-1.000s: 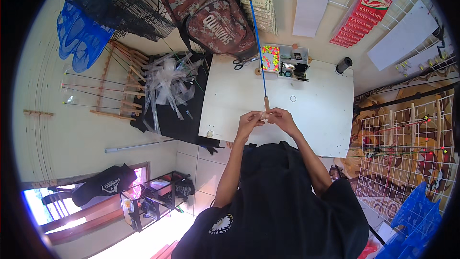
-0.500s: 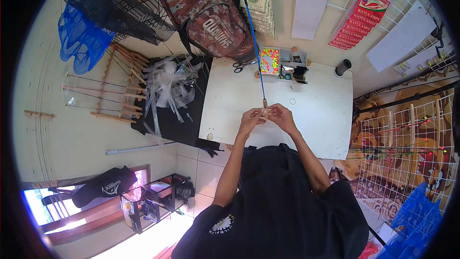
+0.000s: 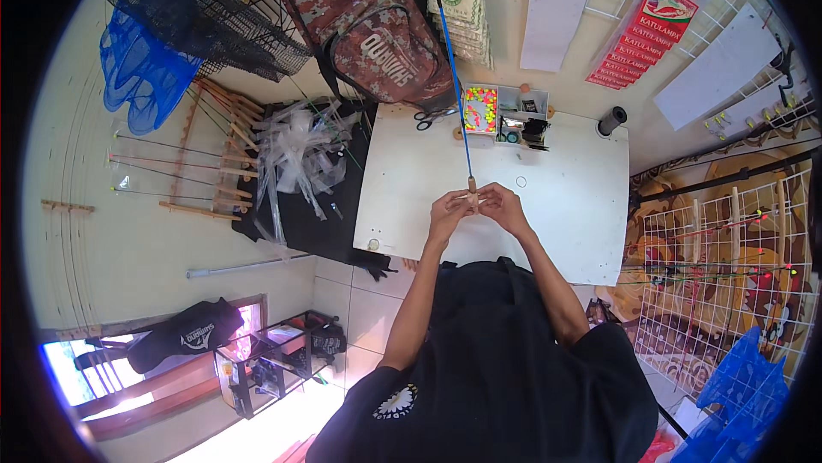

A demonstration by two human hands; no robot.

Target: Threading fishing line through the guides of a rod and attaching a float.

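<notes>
A slim blue fishing rod stretches away from me over the white table, its light brown handle nearest to me. My left hand pinches the lower end of this handle from the left, fingers bent. From the right, my right hand closes its fingertips on the same spot. The two hands almost meet there and cover much of the handle's end. Whether anything small or clear lies between the fingertips, I cannot make out.
Past the rod's handle stand a tray of bright beads, a grey box of small items and a black cylinder. Scissors lie left of them. Crumpled clear plastic heaps on a black surface. A camouflage bag stands behind.
My fingers have shifted slightly around the handle's end, the right ones closing in a little. The rod stays in nearly the same place.
</notes>
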